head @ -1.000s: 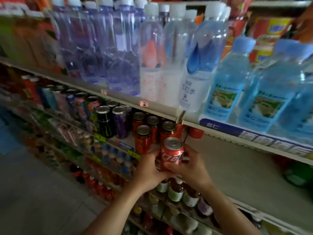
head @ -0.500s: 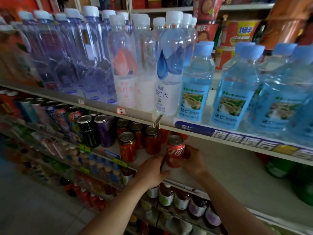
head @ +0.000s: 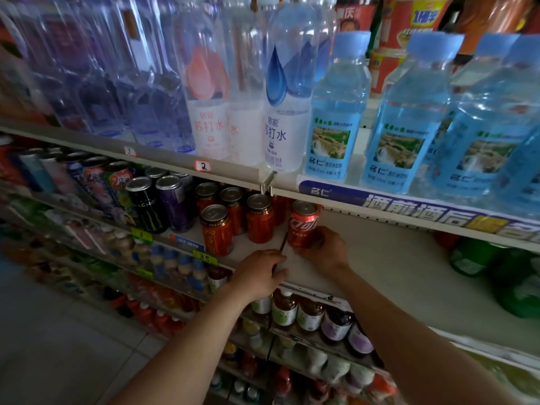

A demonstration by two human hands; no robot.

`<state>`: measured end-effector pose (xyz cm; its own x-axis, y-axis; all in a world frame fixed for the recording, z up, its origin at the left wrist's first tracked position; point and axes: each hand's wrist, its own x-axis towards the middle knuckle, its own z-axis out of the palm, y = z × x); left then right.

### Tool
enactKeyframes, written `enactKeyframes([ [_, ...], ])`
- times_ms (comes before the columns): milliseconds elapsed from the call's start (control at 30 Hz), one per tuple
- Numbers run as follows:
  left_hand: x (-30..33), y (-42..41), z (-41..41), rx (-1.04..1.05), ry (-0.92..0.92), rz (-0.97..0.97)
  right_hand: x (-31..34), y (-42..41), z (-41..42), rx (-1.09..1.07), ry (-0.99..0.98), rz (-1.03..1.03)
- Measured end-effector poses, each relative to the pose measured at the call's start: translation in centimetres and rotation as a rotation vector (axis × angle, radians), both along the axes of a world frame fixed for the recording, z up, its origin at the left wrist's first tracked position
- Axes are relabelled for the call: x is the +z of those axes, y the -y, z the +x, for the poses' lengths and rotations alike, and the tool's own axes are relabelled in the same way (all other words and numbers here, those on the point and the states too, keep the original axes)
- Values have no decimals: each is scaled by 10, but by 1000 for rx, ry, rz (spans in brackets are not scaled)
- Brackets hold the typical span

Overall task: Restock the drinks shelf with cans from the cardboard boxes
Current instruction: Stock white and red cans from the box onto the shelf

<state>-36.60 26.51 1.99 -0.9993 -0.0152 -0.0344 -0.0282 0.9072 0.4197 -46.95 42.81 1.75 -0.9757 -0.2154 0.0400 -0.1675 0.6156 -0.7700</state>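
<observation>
cola can [head: 303, 225] now on shelf [head: 380, 267] — right hand [head: 325, 247] grip still curled round it | left hand [head: 258, 271] released — spread

The cola can [head: 303, 224] stands upright on the drinks shelf [head: 394, 267], touching the right grip [head: 323, 247] on its far side. The left grip [head: 258, 271] rests at the shelf's front edge, just left of the right grip. Further left stand tea cans [head: 216, 229]. Above both grips, water bottles [head: 336, 112] line the upper shelf [head: 228, 173].

Red cola can [head: 304, 226] with white script, pale grey shelf [head: 388, 258], blue-capped bottles [head: 336, 112]
</observation>
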Motion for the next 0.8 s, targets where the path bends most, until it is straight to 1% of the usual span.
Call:
enactKeyframes([
  [133,-4,1,3,-13,-3,2,-4,12,-11,-55,-77,87],
  [267,-7,0,8,-12,-36,26,-8,17,-21,-105,-76,226],
  [400,-7,1,7,-9,-51,31,-10,20,-24,-125,-95,284],
  [600,-7,0,7,-11,-63,32,-11,20,-25,-128,-93,294],
  [700,-3,0,10,-37,-81,67,-6,18,-26,-94,-22,265],
  [767,0,3,22,-56,-179,122,5,13,-19,-68,43,222],
  [800,3,5,34,-39,-244,160,13,11,-7,-55,34,206],
])
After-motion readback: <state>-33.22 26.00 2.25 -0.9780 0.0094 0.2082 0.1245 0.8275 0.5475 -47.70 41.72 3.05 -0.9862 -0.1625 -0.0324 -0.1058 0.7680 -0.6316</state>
